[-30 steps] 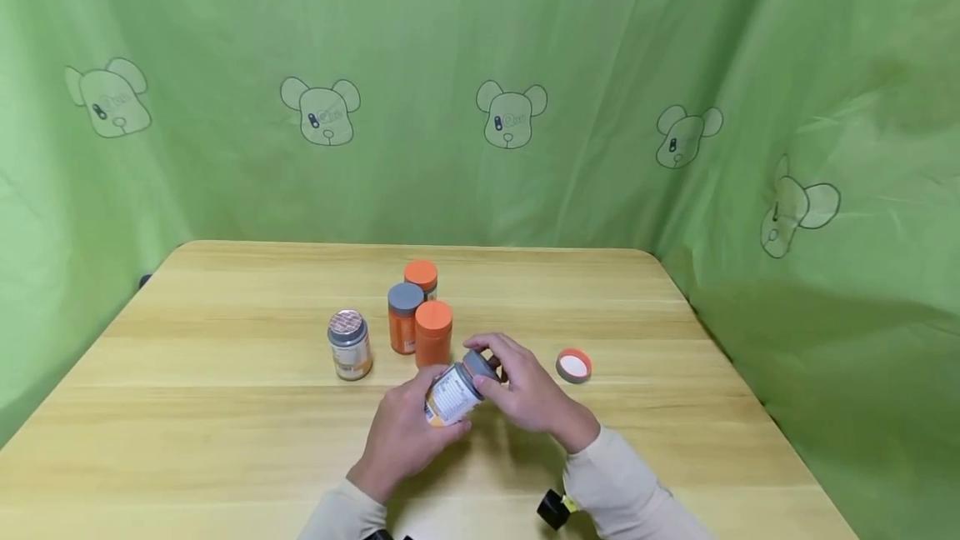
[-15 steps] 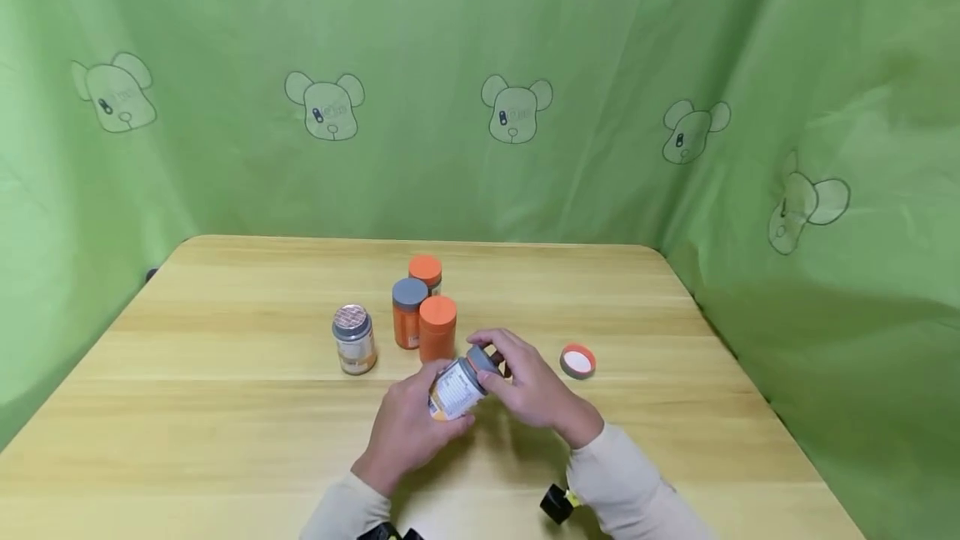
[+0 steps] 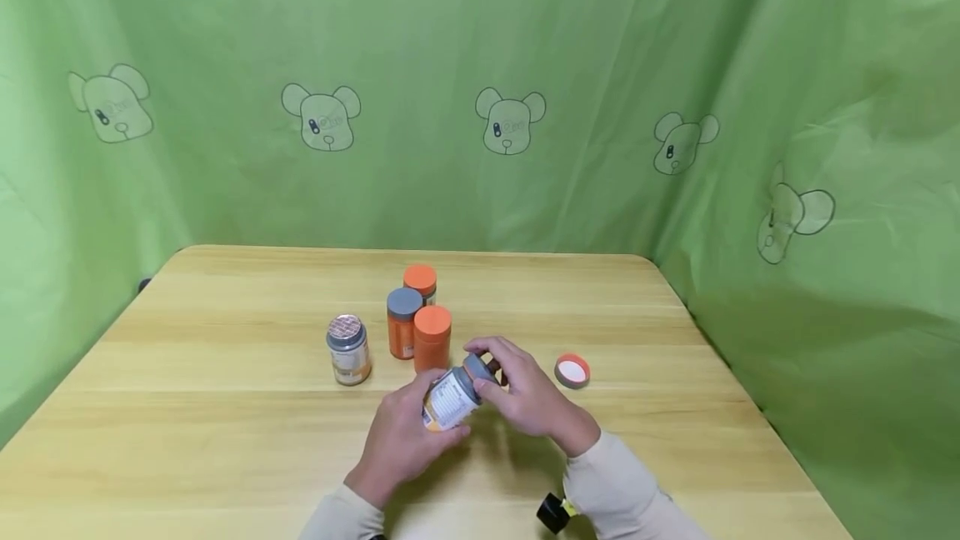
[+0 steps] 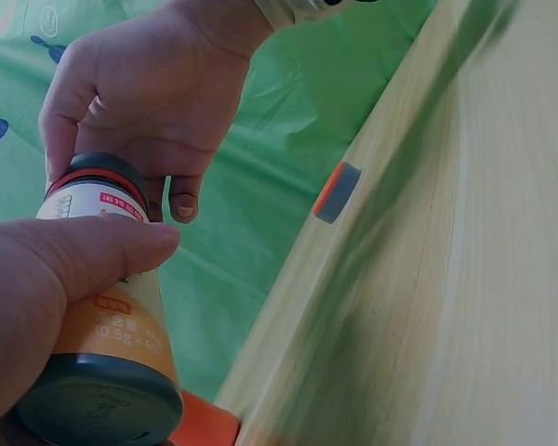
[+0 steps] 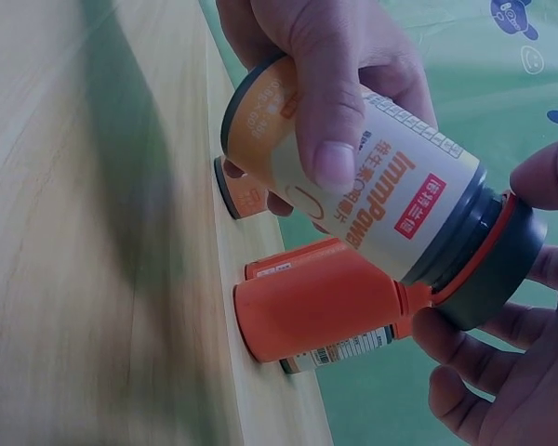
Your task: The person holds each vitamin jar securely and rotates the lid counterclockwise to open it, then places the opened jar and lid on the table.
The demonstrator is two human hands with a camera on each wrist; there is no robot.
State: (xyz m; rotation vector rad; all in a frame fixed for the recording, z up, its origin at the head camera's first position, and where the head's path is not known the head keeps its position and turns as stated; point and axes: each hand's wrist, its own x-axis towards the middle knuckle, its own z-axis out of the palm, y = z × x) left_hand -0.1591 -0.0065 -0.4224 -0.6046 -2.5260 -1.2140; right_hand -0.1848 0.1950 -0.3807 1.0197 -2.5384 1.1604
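White-and-orange bottle, tilted, lay in your left hand, whose thumb and fingers curled round its body; your right hand pinched its dark cap at the neck. An orange edge showed between cap and neck, so uncapping was judged to be under way; whether the cap was free could not be told. Beyond and to the left of your left hand stood an uncapped bottle, finished by this reading, its foil seal in place and hiding any contents. To the right of your right hand lay a loose cap, white inside upward, presumably from that bottle. Beyond your left hand clustered a plain orange bottle, a grey-capped bottle and an orange-capped bottle, all closed, contents hidden.
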